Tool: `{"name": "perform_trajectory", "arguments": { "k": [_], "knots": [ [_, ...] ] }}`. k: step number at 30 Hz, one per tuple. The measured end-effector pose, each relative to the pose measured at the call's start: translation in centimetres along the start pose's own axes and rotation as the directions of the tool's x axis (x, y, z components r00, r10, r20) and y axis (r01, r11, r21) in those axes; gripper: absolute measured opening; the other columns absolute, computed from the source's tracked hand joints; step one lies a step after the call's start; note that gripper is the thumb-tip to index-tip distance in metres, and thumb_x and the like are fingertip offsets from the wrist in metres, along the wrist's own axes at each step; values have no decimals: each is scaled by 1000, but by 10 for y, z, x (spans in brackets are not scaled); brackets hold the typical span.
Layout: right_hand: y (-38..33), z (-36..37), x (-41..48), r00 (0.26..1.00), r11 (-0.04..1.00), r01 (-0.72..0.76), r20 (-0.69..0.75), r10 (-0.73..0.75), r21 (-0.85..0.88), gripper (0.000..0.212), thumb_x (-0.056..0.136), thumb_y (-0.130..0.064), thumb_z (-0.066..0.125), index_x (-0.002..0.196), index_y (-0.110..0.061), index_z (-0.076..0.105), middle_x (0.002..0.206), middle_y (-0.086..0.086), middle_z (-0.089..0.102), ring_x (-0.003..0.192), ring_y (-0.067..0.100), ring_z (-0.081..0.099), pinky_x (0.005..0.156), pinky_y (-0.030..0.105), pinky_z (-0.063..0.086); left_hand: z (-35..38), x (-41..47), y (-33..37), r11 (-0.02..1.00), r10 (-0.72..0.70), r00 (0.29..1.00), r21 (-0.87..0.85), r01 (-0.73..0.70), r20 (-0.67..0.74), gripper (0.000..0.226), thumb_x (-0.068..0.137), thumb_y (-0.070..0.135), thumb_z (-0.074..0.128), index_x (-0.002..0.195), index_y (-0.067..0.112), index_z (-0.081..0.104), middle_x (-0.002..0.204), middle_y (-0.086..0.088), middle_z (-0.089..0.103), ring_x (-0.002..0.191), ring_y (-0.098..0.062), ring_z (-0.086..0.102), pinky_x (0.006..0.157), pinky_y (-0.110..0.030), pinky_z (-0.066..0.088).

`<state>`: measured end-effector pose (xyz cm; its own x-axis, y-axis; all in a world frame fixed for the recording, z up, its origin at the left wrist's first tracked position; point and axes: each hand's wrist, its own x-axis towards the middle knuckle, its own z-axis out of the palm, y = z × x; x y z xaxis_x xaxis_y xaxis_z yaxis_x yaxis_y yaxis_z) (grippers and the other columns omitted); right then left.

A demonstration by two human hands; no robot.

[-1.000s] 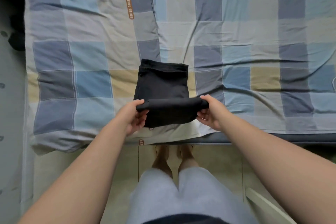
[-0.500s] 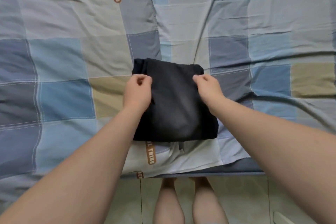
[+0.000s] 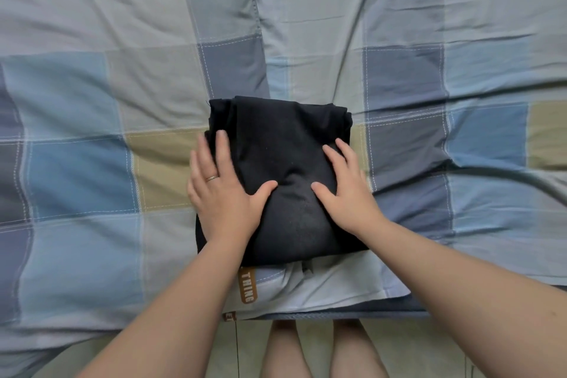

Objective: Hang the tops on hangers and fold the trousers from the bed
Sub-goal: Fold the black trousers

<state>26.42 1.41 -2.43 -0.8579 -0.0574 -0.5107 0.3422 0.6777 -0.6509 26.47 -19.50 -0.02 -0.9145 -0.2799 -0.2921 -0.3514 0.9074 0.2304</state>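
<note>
black trousers [image 3: 285, 169] – soft, folded square near bed [image 3: 92, 163] edge; left hand [image 3: 224, 193], right hand [image 3: 346, 193] flat, fingers straight, pressing – wrinkled checked sheet spreads around.

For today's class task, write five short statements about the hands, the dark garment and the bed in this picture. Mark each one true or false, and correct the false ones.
1. The black trousers lie folded on the checked bedcover. True.
2. The left hand rests flat on the trousers, fingers straight. True.
3. The right hand lifts the trousers clear of the bed. False: it lies flat on them, and they rest on the bedcover.
4. A ring shows on the left hand. True.
5. A hanger lies beside the trousers. False: no hanger is in view.
</note>
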Motion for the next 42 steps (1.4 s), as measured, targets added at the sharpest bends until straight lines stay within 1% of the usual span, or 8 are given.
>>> {"name": "perform_trajectory", "arguments": {
  "k": [3, 7, 11, 19, 24, 28, 35, 42],
  "knots": [
    [2, -14, -2, 977, 969, -113, -155, 149, 220, 77, 89, -28, 71, 153, -19, 30, 156, 0, 24, 141, 10, 31, 117, 29, 28, -11, 1, 7, 950, -236, 965, -183, 254, 116, 133, 65, 71, 79, 160, 31, -4, 167, -8, 16, 150, -30, 26, 118, -51, 31],
    [10, -22, -2, 896, 788, -430, 103, 431, 441, 92, 85, -40, 77, 156, -22, 21, 141, -6, 42, 132, 14, 46, 106, 28, 37, -20, 12, 5, 904, -327, 914, -201, 377, 241, 130, 59, 74, 80, 157, 37, 2, 152, -10, 41, 136, -32, 46, 106, -49, 43],
    [18, -26, 6, 841, 624, -534, 284, 460, 571, 73, 78, -45, 82, 137, -23, 45, 116, -17, 62, 101, 5, 65, 78, 21, 51, -25, 31, -11, 841, -356, 848, -262, 474, 393, 102, 60, 65, 84, 141, 26, 35, 134, 5, 59, 126, -25, 56, 102, -46, 47],
    [16, -44, 9, 773, 540, -634, 464, 432, 554, 56, 69, -47, 86, 116, -21, 69, 100, -1, 78, 88, 19, 76, 71, 29, 58, -27, 37, -16, 706, -214, 776, -455, 543, 593, 79, 62, 39, 94, 131, 22, 60, 121, 7, 70, 110, -20, 67, 99, -43, 53],
    [9, -69, -22, 680, 462, -733, 563, 470, 500, 37, 77, -38, 81, 104, -14, 75, 97, 8, 78, 82, 24, 76, 62, 30, 59, -48, 21, -8, 665, -150, 562, -338, 666, 813, 59, 74, 30, 89, 127, 20, 65, 115, 0, 75, 101, -23, 73, 94, -41, 56],
    [-8, -85, -76, 694, 397, -712, 495, 522, 579, 33, 79, -29, 79, 106, -10, 73, 91, 11, 78, 73, 26, 76, 54, 32, 58, -84, -1, 4, 678, -125, 395, -212, 704, 910, 50, 79, 34, 84, 123, 17, 68, 106, -5, 78, 94, -26, 75, 81, -36, 58],
    [-55, -130, -205, 740, 346, -607, 350, 575, 716, 40, 80, -28, 79, 116, -12, 70, 103, 11, 77, 96, 32, 74, 89, 45, 58, -163, -73, 31, 735, 34, 465, -337, 588, 884, 66, 73, 33, 89, 132, 19, 62, 125, -6, 70, 109, -29, 70, 100, -48, 53],
    [-93, -183, -336, 773, 317, -358, 88, 628, 878, 30, 81, -20, 78, 110, -18, 72, 104, 7, 77, 93, 28, 75, 74, 35, 59, -236, -141, 85, 792, 262, 538, -497, 355, 802, 71, 66, 40, 89, 130, 26, 62, 122, 5, 71, 111, -23, 68, 102, -49, 52]
  ]
}}
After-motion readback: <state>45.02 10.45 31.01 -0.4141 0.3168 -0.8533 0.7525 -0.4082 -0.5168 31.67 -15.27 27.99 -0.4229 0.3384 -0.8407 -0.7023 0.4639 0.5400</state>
